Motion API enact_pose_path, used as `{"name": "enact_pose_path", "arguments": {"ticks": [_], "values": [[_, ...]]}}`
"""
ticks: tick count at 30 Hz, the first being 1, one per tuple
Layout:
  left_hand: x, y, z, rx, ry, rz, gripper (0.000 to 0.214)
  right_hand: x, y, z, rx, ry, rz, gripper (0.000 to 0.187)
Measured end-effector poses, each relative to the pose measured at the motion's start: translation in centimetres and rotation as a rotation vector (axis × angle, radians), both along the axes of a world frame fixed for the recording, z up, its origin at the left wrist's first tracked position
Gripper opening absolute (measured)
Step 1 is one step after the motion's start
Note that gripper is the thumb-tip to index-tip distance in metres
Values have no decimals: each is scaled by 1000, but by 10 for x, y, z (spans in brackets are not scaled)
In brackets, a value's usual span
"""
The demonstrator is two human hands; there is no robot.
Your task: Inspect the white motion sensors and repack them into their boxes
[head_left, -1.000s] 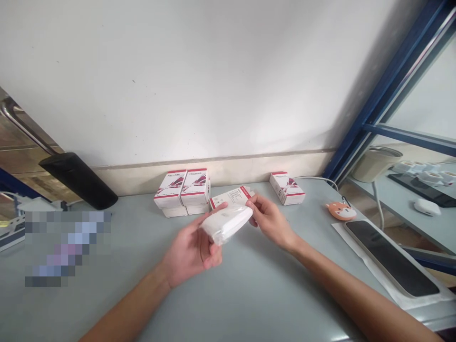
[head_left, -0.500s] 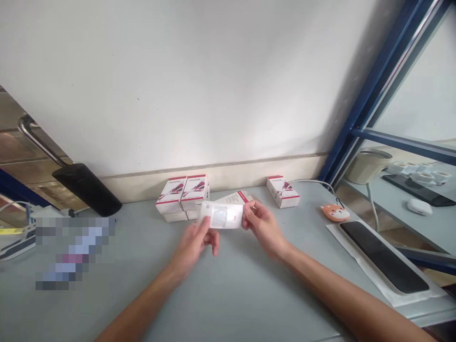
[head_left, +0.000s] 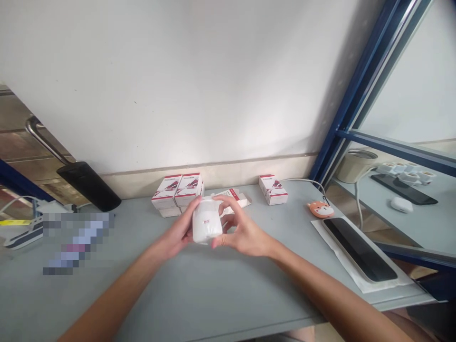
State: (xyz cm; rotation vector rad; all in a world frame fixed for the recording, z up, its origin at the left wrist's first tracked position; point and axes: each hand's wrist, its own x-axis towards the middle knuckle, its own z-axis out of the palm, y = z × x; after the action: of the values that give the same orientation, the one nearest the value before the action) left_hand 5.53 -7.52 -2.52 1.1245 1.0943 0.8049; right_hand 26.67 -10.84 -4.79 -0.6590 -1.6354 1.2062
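A small white plastic device with a tiny red mark on its front stands upright between my hands. My left hand holds it from the left side, and my right hand wraps it from the right, fingertips on its top and lower front. Just behind them lies an open white carton with a red band. Farther left, white and red boxes stand stacked in two columns, their lower parts partly hidden by my left hand.
A single white and red box stands on the grey table to the right. Beyond it are an orange fox figurine and a dark slab device on white paper. A blue metal frame rises at the right.
The white device has turned from lying flat between my fingertips to standing upright, cupped by both hands. My hands have moved closer together, and the view has shifted slightly.
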Motion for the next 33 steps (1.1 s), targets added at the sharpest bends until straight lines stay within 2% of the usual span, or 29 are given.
{"name": "enact_pose_path", "arguments": {"ticks": [2,5,7,9,11,13,14,17,21,26,29,33], "values": [[7,9,16,3,106,-16,59,2,0,0,36,-70,10,94],[22,28,30,99,265,-75,69,8,5,0,15,-68,-12,83],[31,42,30,277,423,-127,79,13,12,0,4,-46,-46,77],[38,56,23,557,636,-122,89,22,22,0,54,-52,-182,72],[43,66,12,702,721,-95,83,33,33,-3,116,-113,-395,70],[46,69,-1,778,765,-122,65,48,44,-7,140,-232,-597,69],[46,68,-8,800,793,-150,63,55,49,-9,134,-308,-674,69],[42,62,-22,840,875,-220,64,72,59,-17,72,-481,-784,70],[32,47,-31,924,929,-209,63,76,62,-21,-33,-465,-716,70],[18,21,-45,1139,1026,-201,65,58,51,-10,-138,-300,-560,72],[12,9,-54,1319,1057,-116,63,44,40,-3,-218,-110,-474,74],[9,1,-57,1423,1014,33,60,29,29,-3,-196,2,-444,72]]}}
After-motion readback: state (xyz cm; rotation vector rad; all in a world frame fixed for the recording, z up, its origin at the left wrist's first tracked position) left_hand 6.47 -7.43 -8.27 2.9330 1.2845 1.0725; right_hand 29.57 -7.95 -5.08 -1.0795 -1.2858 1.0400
